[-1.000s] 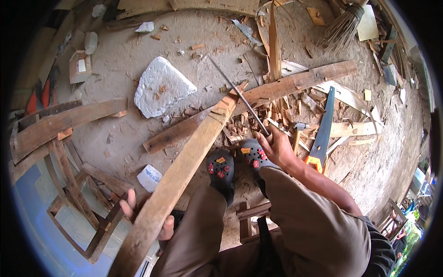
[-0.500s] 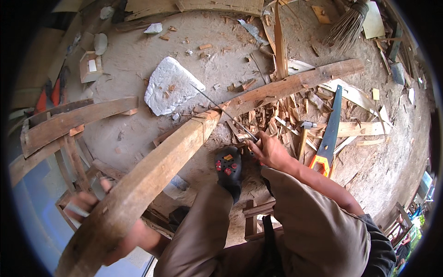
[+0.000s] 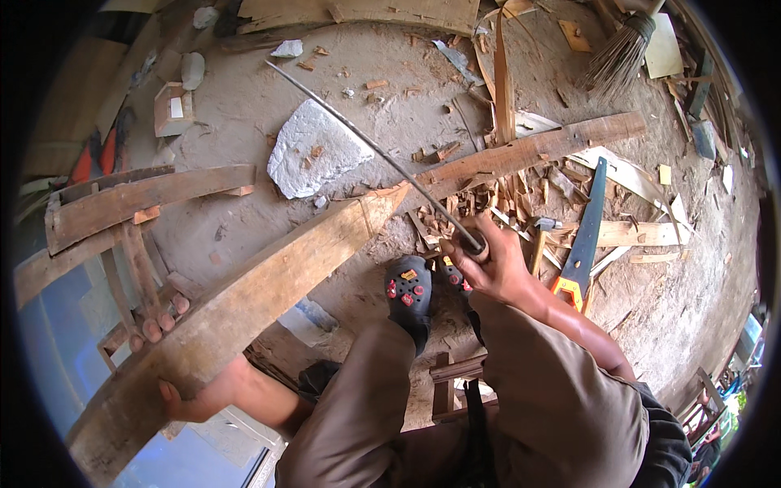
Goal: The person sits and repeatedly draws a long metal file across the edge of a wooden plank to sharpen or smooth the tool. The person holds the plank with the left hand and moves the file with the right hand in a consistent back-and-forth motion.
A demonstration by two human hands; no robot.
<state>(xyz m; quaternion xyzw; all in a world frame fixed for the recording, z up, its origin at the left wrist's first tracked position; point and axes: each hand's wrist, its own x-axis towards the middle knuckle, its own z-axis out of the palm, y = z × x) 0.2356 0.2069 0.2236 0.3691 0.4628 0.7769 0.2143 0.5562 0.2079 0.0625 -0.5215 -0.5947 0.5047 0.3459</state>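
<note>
A thick squared wooden beam (image 3: 260, 285) slants from the lower left to the middle, its tapered end lying against a brown plank. My left hand (image 3: 207, 394) is closed round the beam's near part from beneath, fingertips showing at its far side and the thumb at its near side. In my right hand (image 3: 496, 260) is the handle of a machete (image 3: 358, 130), its long blade seen almost edge-on. The blade points up and left, passing in view over the beam's tip and a whitish stone (image 3: 313, 159). It looks raised clear of the wood.
The brown plank (image 3: 561, 140) lies across the ground amid wood chips (image 3: 484, 199). To the right are a handsaw (image 3: 587, 220) with an orange handle and a hammer (image 3: 539, 240). A broom (image 3: 622, 53) is at the far right, a wooden frame (image 3: 146, 203) at left. My dark clogs (image 3: 408, 294) are close below.
The machete has risen from the beam's tapered end, its blade now swung up. My left fingers, spread and blurred before, have closed on the beam, which has shifted slightly.
</note>
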